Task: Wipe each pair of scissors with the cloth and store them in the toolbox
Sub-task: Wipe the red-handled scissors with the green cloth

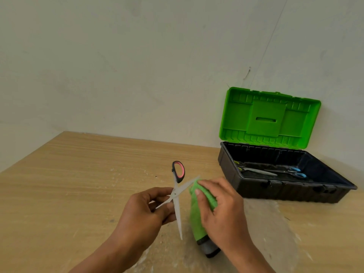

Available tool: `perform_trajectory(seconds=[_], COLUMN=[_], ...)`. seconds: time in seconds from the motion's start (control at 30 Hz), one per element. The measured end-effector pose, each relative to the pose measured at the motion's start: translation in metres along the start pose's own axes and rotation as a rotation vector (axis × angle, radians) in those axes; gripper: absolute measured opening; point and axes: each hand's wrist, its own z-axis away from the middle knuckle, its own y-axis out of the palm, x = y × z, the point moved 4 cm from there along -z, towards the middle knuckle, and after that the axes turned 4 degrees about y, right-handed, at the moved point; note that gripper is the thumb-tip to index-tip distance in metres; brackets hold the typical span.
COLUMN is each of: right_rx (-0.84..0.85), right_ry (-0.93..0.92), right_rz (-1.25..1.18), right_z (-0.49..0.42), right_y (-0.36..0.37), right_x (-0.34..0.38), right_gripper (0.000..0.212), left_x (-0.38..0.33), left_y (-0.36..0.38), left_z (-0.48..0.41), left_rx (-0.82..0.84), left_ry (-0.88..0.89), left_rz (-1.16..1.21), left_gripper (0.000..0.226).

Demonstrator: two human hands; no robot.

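Pointing nearward, one scissors (175,194) blade; the other toward cloth (195,223).

I worked from one view only: the wide-angle camera worn on the person's head. It faced forward and down across the light wood-grain tabletop (69,184) toward the pale plaster wall (137,56). The camera sat close to the work. The left hand (141,209), holding the pink-and-black-handled steel scissors (174,194), and the right hand (220,211), gripping the green microfibre cloth (195,223), filled the lower centre, with both forearms entering from the bottom edge. The black plastic toolbox with a raised green lid (285,191) lay farther off, right of centre against the wall.
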Motion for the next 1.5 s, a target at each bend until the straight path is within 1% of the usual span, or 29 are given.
perform_trajectory(seconds=[0.1, 0.17, 0.27, 0.33, 0.4, 0.47, 0.53, 0.67, 0.77, 0.87, 1.07, 1.17, 1.27, 1.37, 1.43, 1.5], right_rx=[0.096, 0.195, 0.329, 0.343, 0.342, 0.390, 0.433, 0.382, 0.442, 0.519, 0.573, 0.606, 0.574, 0.440, 0.333, 0.268], right_ry=[-0.090, -0.154, -0.257, -0.295, -0.322, -0.365, -0.364, -0.301, -0.329, -0.350, -0.406, -0.393, -0.350, -0.230, -0.138, -0.051], right_rz=[-0.014, -0.019, 0.055, 0.123, 0.171, 0.207, 0.197, 0.142, 0.111, 0.097, 0.083, 0.060, 0.024, 0.007, -0.013, -0.041], right_z=[0.005, 0.008, 0.010, 0.009, 0.009, 0.013, 0.015, 0.010, 0.014, 0.020, 0.024, 0.024, 0.020, 0.010, 0.003, 0.000], right_y=[0.010, 0.014, 0.015, 0.013, 0.011, 0.014, 0.016, 0.012, 0.014, 0.020, 0.023, 0.021, 0.013, 0.003, -0.002, -0.003], right_x=[0.014, 0.021, 0.023, 0.022, 0.025, 0.032, 0.034, 0.027, 0.028, 0.029, 0.030, 0.026, 0.016, 0.000, -0.009, -0.017], right_gripper=[0.021, 0.025, 0.025, 0.021, 0.019, 0.018, 0.020, 0.023, 0.021, 0.018, 0.022, 0.022, 0.019, 0.019, 0.022, 0.022], left_x=[0.002, 0.003, 0.005, 0.006, 0.007, 0.008, 0.007, 0.001, 0.000, -0.004, -0.001, -0.002, -0.005, -0.009, -0.012, -0.013], left_y=[0.005, 0.003, 0.000, 0.002, 0.003, 0.000, -0.001, 0.002, 0.000, -0.006, -0.018, -0.020, -0.023, -0.025, -0.022, -0.019], left_z=[0.002, 0.001, 0.002, 0.004, 0.003, 0.001, 0.000, 0.000, -0.001, -0.004, -0.012, -0.013, -0.014, -0.013, -0.010, -0.008], left_rx=[0.048, 0.067, 0.098, 0.144, 0.142, 0.096, 0.076, 0.085, 0.046, -0.006, -0.105, -0.124, -0.127, -0.101, -0.061, -0.030], left_ry=[0.015, 0.032, 0.093, 0.145, 0.167, 0.160, 0.128, 0.102, 0.092, 0.085, 0.069, 0.072, 0.082, 0.096, 0.083, 0.049], left_rz=[-0.013, -0.057, -0.206, -0.337, -0.388, -0.363, -0.288, -0.139, -0.072, -0.027, 0.037, 0.048, 0.072, 0.108, 0.157, 0.193], left_gripper=[0.028, 0.030, 0.038, 0.045, 0.049, 0.051, 0.050, 0.048, 0.046, 0.044, 0.044, 0.044, 0.048, 0.052, 0.043, 0.033])
